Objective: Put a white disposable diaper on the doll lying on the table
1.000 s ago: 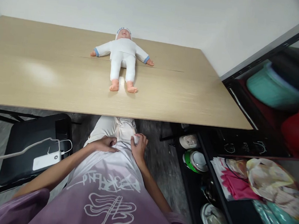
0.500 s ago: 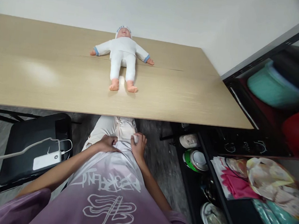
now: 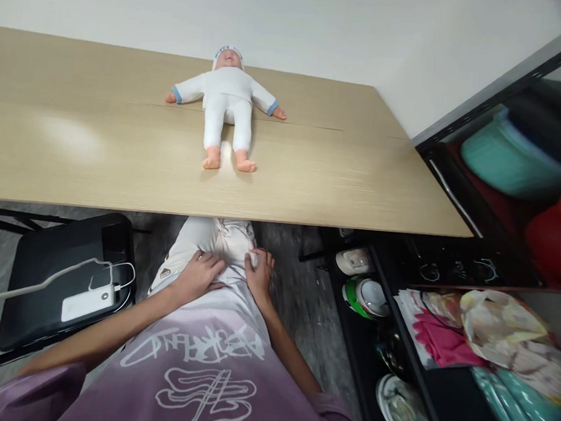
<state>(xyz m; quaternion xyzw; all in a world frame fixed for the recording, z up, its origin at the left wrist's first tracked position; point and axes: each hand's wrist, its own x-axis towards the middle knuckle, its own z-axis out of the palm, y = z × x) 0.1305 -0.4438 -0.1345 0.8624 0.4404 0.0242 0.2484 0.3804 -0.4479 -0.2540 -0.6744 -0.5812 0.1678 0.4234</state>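
Light trousers (image 3: 209,240), worn by the person and seen in the lower centre of the frame just below the near table edge, were the thing under both hands. The left hand (image 3: 197,274) lay flat on the left thigh with its fingers spread and loosely extended, gripping nothing. The right hand (image 3: 258,274), just beside it toward the centre, was curled at the waistband region, its fingertips pressed into the white fabric; whether it pinched a fold or held a small object could not be told. The two hands were near each other but apart. A purple-to-white shirt (image 3: 197,373) with white lettering filled the lower centre of the frame, its hem reaching the wrists.

A baby doll (image 3: 225,104) in a white suit and cap lay on its back in the upper centre, arms outstretched, feet toward the viewer, well apart from the hands. It rested on a light wooden table (image 3: 70,146) spanning the upper left and middle of the frame. At lower left, a black chair (image 3: 43,281) carried a white power bank (image 3: 87,303) with a white cable (image 3: 23,286) attached. At right, a dark shelf unit (image 3: 422,387) held a teal bowl (image 3: 511,158), a red container (image 3: 560,235), pink cloth (image 3: 439,339) and stacked dishes (image 3: 403,411).
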